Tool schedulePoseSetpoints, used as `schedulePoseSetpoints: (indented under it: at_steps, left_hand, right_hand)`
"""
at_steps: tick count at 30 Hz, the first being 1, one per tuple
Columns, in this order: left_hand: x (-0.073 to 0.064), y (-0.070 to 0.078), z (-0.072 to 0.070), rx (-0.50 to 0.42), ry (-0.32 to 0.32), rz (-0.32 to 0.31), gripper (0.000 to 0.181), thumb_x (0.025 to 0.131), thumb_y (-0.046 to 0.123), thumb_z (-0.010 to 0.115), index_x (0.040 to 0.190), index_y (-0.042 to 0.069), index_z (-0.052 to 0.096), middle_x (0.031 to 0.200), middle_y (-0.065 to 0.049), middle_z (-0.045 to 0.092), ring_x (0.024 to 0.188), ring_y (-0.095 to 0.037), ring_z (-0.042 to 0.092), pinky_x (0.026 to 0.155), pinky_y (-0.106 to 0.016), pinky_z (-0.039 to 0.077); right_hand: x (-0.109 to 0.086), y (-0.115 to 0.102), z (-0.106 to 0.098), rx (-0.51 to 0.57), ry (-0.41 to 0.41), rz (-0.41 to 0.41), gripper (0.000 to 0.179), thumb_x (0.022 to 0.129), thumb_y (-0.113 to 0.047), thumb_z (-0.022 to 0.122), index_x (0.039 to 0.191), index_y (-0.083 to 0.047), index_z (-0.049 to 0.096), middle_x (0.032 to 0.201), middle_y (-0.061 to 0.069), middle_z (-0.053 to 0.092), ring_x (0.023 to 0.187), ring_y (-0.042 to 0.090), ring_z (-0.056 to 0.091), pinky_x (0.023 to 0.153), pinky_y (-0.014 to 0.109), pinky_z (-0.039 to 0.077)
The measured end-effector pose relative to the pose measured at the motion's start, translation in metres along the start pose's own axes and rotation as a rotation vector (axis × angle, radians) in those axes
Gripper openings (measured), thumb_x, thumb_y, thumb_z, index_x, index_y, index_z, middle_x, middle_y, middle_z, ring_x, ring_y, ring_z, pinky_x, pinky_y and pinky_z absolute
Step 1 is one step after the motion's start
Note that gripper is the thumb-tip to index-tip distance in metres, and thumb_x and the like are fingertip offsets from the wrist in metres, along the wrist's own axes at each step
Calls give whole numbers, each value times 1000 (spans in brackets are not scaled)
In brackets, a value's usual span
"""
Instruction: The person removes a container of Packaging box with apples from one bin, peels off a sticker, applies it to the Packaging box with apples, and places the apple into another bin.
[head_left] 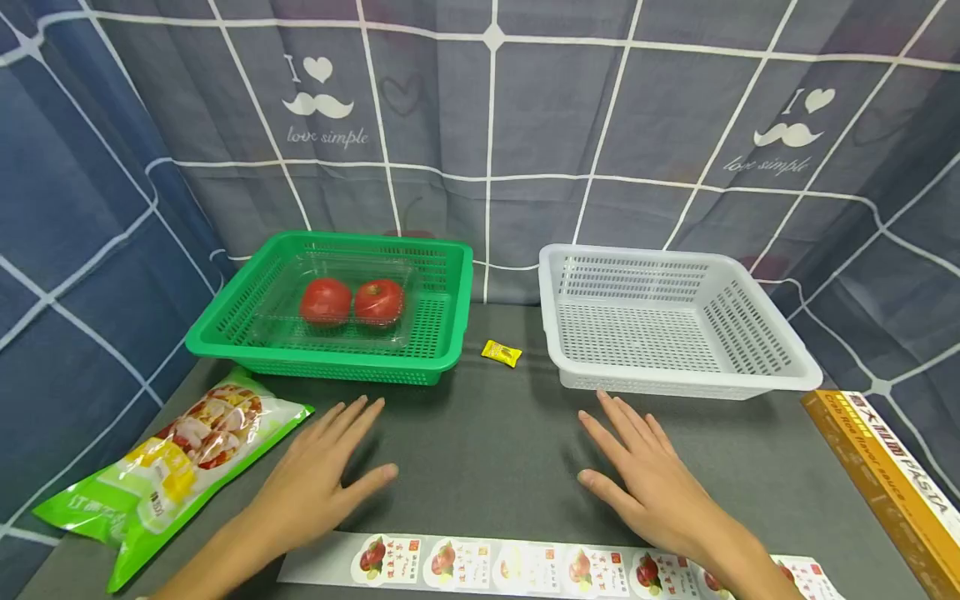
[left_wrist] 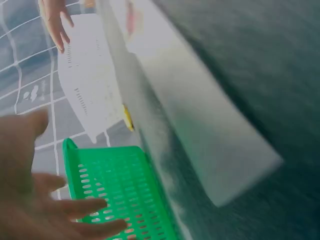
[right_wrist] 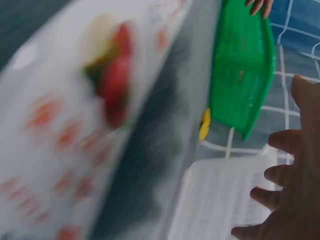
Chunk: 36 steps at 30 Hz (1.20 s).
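My left hand (head_left: 315, 475) hovers low over the grey table with fingers extended, holding nothing. It is nearest to a green and white food bag (head_left: 202, 450) on its left and a green basket (head_left: 330, 367) beyond the fingertips. In that basket, a clear plastic box (head_left: 288, 312) holds two red tomatoes (head_left: 326, 301). My right hand (head_left: 652, 475), fingers spread and holding nothing, is in front of a white basket (head_left: 675, 379). A small yellow candy packet (head_left: 501, 353) lies between the baskets. Below both hands stretches a strip of fruit stickers (head_left: 525, 568).
At the right edge lies a long orange-brown pasta box (head_left: 877, 475). A dark checked curtain (head_left: 540, 125) hangs behind the baskets and wraps round both sides of the grey table (head_left: 480, 467).
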<state>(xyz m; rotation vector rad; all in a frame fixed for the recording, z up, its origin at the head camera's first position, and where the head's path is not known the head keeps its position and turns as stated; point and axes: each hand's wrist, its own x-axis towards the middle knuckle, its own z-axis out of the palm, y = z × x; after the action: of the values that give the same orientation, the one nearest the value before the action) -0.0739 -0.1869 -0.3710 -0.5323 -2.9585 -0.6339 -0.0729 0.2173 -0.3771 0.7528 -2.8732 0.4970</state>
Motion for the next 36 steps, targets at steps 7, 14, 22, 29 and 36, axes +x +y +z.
schedulePoseSetpoints:
  at_steps: [7, 14, 22, 29, 36]
  left_hand:
    - [19, 2, -14, -661, 62, -219, 80, 101, 37, 58, 160, 29, 4, 155, -25, 21, 134, -48, 37, 97, -62, 41]
    - [38, -9, -22, -1072, 183, -473, 85, 101, 39, 56, 157, 37, -8, 156, -12, -19, 144, -41, 17, 104, -57, 36]
    - [59, -11, -11, -1259, 398, -544, 68, 101, 30, 57, 150, 17, 12, 157, -4, -9, 141, -30, 25, 103, -57, 38]
    - [70, -6, 3, -1195, 571, -561, 55, 100, 24, 59, 140, 12, 23, 138, -6, 10, 114, -23, 44, 98, -49, 45]
    - [72, -7, 6, -1179, 628, -550, 48, 99, 21, 61, 134, 15, 30, 130, -6, 14, 108, -30, 47, 98, -48, 44]
  right_hand:
    - [37, -37, -14, 335, 118, -35, 52, 99, -34, 61, 147, -20, 46, 157, 0, 33, 142, 25, 31, 105, 58, 34]
    - [98, -82, -24, 851, 70, 31, 40, 101, -26, 58, 138, -12, 53, 138, 1, 53, 127, 20, 50, 101, 43, 44]
    - [174, -120, -24, 1288, -38, 293, 41, 103, -33, 52, 140, -15, 50, 140, 1, 50, 129, 24, 48, 101, 36, 45]
    - [228, -144, 6, 1200, -44, 438, 49, 99, -41, 58, 143, -23, 49, 141, 2, 49, 132, 26, 43, 105, 49, 35]
    - [269, -153, 31, 1056, -4, 498, 57, 100, -38, 57, 151, -19, 40, 151, 5, 41, 133, 28, 43, 104, 49, 39]
